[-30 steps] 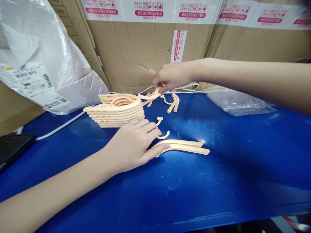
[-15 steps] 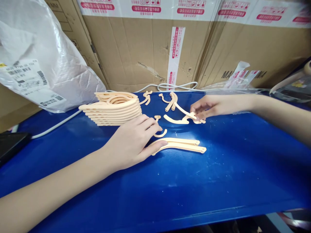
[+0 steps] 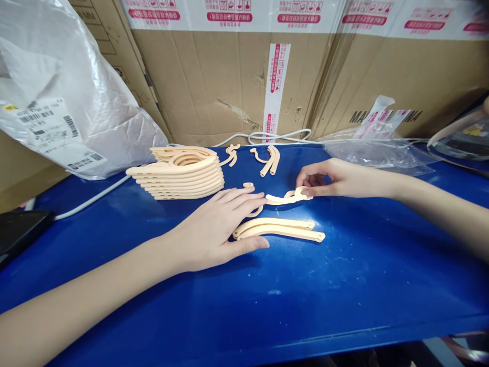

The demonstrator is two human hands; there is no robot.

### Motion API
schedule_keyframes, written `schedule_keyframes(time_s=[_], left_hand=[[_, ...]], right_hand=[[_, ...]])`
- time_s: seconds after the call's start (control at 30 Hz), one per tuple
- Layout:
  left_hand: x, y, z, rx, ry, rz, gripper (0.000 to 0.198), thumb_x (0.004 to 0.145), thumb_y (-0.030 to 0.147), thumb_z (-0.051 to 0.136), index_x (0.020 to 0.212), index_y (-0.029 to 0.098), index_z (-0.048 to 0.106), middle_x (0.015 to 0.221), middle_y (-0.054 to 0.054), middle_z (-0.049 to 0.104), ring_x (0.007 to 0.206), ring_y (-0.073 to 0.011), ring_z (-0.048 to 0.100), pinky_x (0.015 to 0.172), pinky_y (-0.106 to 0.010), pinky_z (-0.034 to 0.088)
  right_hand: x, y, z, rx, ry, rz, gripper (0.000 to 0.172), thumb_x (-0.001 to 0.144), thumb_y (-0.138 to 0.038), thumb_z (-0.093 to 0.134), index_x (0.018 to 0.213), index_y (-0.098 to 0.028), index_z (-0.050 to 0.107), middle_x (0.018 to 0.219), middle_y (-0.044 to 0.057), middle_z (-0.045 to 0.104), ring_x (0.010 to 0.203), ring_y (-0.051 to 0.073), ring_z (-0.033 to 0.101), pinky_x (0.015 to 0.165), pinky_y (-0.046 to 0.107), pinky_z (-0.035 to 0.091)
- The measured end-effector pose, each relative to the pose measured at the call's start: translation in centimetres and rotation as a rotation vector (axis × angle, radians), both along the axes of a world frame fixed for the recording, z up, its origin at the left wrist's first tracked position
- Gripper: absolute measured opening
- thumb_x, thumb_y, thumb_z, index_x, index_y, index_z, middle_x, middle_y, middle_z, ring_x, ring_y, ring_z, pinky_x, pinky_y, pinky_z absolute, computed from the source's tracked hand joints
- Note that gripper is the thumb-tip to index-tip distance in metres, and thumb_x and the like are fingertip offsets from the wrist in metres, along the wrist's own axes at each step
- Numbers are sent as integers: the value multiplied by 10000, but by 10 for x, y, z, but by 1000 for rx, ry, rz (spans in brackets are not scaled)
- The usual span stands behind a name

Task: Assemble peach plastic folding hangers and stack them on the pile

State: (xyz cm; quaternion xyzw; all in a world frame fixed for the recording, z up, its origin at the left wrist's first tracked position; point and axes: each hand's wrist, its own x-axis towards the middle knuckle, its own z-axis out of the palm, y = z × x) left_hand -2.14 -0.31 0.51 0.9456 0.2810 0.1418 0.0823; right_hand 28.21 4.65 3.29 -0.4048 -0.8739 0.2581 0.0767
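My right hand [image 3: 324, 178] pinches the right end of a cream plastic folding hanger [image 3: 282, 199], low over the blue table. The hanger's other end reaches toward the fingertips of my left hand [image 3: 225, 224]. My left hand lies flat with fingers stretched out and thumb apart. It partly covers a cream hook piece [image 3: 255, 211] and the left end of two long hanger arms [image 3: 286, 229] lying side by side. Whether its fingertips touch the held hanger I cannot tell. Left of the hands stands a neat stack of cream hangers [image 3: 179, 178].
Behind lie a small cream hook piece [image 3: 231, 153] and another folded hanger [image 3: 272, 162]. A white cable [image 3: 280, 136] runs along cardboard boxes [image 3: 214, 86]. A silvery parcel bag [image 3: 103, 112] and black device [image 3: 23, 232] are at left, clear plastic [image 3: 367, 153] at right.
The hanger in my right hand had its two arms spread; now they lie together. My right hand came slightly nearer. My left hand's fingers straightened and flattened.
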Motion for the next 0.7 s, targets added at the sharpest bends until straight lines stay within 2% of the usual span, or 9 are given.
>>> schedule_keyframes(time_s=[0.27,0.4,0.47,0.6,0.7], left_hand=[[2,-1,2,-62,10,64,756,907,694,387,1398,122,423,1485,-158,442,1371,-328,402,1098,-488,363],[2,0,1,-50,12,38,745,921,659,409,1467,158,333,1522,-133,394,1380,-307,396,1119,-476,339],[1,1,0,-32,11,22,728,933,642,405,1486,179,306,1528,-114,388,1403,-290,366,1138,-471,311],[1,2,-2,-28,38,-12,634,959,619,361,1414,182,430,1491,-96,451,1422,-270,339,1156,-475,282],[1,3,-4,-30,25,-18,583,978,585,349,1389,185,457,1476,-86,473,1422,-253,342,1160,-466,283]], right_hand=[[-6,-21,-2,253,6,-62,291,896,-477,555,947,-213,665,832,19,661,691,140,569,640,290,444],[-14,-28,-9,384,-61,-81,284,915,-431,524,999,-212,683,871,35,640,726,152,577,679,305,443],[-17,-29,-13,402,-67,-97,284,918,-419,519,1022,-216,687,890,41,628,743,158,579,688,309,443],[-19,-30,-17,377,-35,-117,300,914,-438,520,1031,-220,690,938,53,623,766,165,583,700,312,444],[-17,-28,-17,341,-20,-106,349,909,-497,517,1040,-222,688,971,66,620,777,174,578,715,329,441]])
